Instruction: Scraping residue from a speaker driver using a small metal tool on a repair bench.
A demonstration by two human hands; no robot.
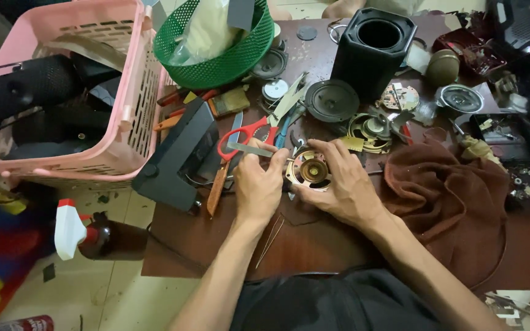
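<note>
Both hands point(302, 184) clamped on speaker frame point(311, 171); red scissors point(249, 136), brown cloth point(455, 190) flank.

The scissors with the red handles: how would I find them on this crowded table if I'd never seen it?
Start at the big pink basket on the table's left edge, then move right past the black box leaning beside it. The scissors lie just above the person's left hand, blades pointing up and right. Their bright red handle loops stand out from the dark speaker parts nearby.
</note>
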